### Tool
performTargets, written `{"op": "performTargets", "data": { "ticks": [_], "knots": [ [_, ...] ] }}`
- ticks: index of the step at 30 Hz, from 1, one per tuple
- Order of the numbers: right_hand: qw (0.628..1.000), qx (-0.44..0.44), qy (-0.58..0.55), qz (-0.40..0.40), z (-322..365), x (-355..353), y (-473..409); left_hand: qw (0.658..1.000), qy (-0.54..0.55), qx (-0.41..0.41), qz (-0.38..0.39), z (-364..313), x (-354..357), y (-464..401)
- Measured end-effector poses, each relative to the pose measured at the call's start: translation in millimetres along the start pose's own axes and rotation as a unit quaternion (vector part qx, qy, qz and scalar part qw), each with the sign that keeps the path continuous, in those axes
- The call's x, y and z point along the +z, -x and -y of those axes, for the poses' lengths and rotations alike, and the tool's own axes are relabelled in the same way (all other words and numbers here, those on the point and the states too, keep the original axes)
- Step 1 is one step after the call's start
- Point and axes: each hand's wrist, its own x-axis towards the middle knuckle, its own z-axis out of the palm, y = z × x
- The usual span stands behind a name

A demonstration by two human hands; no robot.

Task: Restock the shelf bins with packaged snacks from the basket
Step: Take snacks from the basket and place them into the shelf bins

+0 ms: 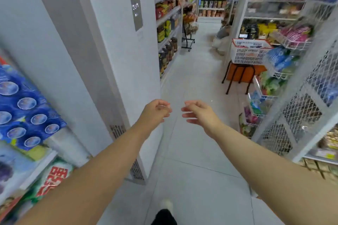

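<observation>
Both arms are reaching out over the pale tiled floor [192,179] of a shop aisle. The left hand [155,112] is hanging in the air with its fingers loosely bent, and it is holding nothing. The right hand [198,113] is hanging just beside it, apart from it, with its fingers loose and a little spread, and it is holding nothing too.

The white basket [248,54] with a red rim is sitting far ahead on the right, on top of an orange stool [241,73] with dark legs. What is lying inside it is too small to tell.

Wire shelf bins [263,95] are hanging on the white rack on the right, stacked one above another, and bright snack packets [281,60] are filling them. A tall white cabinet [117,60] with a small lit panel is standing on the left.
</observation>
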Motion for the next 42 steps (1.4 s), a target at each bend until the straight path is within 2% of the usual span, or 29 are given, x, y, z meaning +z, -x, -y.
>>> {"op": "performTargets", "data": {
  "ticks": [4,15,23,31,37,42],
  "knots": [
    [0.999,0.011,0.003,-0.031,7,-22,-82,1.000,0.005,-0.004,0.025,3,13,-97],
    [0.992,0.038,-0.028,-0.115,55,-105,-298,0.996,0.024,-0.023,0.079,-44,80,-356],
    [0.990,0.024,-0.018,-0.138,70,-215,-459,0.995,0.040,-0.029,0.088,-69,161,-530],
    [0.987,0.052,-0.012,-0.153,104,-337,-617,0.992,0.054,-0.061,0.097,-109,264,-705],
    [0.982,0.075,-0.027,-0.169,99,-401,-734,0.989,0.038,-0.069,0.127,-110,323,-836],
    [0.968,0.092,-0.040,-0.231,93,-462,-852,0.982,0.022,-0.049,0.181,-123,373,-975]
  ]
}}
